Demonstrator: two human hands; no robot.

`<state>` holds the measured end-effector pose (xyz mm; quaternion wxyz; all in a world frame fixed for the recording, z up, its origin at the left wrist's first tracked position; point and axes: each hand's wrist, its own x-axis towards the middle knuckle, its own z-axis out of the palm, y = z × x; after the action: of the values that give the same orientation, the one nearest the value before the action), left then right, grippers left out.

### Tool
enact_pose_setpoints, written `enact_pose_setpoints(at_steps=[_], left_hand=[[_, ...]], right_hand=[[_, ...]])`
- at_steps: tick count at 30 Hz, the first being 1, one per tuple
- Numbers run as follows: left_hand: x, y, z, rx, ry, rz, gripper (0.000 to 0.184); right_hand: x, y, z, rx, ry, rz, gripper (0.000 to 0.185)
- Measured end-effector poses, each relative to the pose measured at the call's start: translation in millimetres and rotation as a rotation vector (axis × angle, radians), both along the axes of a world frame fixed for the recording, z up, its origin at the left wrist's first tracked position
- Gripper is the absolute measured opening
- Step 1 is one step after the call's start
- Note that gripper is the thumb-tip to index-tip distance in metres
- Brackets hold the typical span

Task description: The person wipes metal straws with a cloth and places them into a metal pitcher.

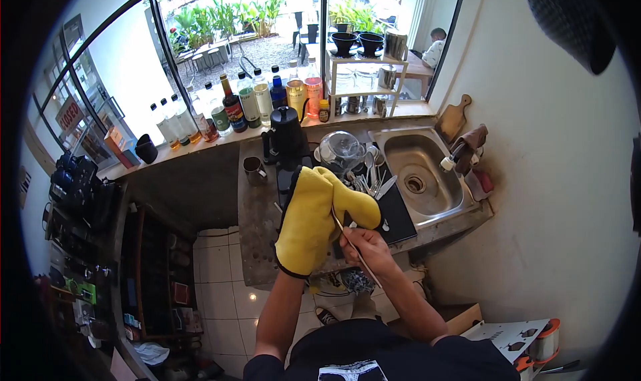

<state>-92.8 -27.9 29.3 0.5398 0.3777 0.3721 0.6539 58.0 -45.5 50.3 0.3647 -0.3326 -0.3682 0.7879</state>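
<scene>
Now, near the middle of the frame, we have our left hand (308, 211) hidden under a yellow cloth (320, 221), so we cannot tell whether it is open or closed, while our right hand (368, 249) grips a thin stick (364, 263) just beside the cloth, over the desk (257, 231).

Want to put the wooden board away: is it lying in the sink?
No, the wooden board is propped up by the wall beside the sink.

yellow cloth (302, 224): soft, matt (dark-edged) | sink (415, 181): smooth, glossy metal | cutting board (453, 119): wood
</scene>
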Motion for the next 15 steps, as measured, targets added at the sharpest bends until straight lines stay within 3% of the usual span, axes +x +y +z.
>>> enact_pose_setpoints(at_steps=[4, 6, 8, 9, 11, 13, 15], left_hand=[[10, 12, -12, 0.208, 0.438, 0.091, 0.029], [22, 3, -14, -0.169, -0.374, -0.136, 0.034], [12, 3, -30, -0.262, -0.630, -0.298, 0.011], [12, 4, -33, -0.192, -0.734, -0.606, 0.011], [4, 7, -40, -0.106, -0.829, -0.914, 0.011], [-13, 9, -41, -0.178, -0.405, -0.455, 0.011], [-6, 13, -44, 0.053, 0.097, -0.143, 0.030]], right_hand=[[1, 12, 6, 0.019, 0.059, -0.089, 0.027], [3, 17, 5, 0.016, 0.057, -0.079, 0.027], [4, 16, 2, 0.009, 0.056, -0.039, 0.027], [4, 14, 1, -0.002, 0.059, -0.044, 0.027], [2, 7, -7, 0.033, -0.022, -0.011, 0.027], [-3, -1, -12, 0.062, -0.137, 0.007, 0.027], [-9, 2, -14, 0.184, -0.215, -0.072, 0.026]])
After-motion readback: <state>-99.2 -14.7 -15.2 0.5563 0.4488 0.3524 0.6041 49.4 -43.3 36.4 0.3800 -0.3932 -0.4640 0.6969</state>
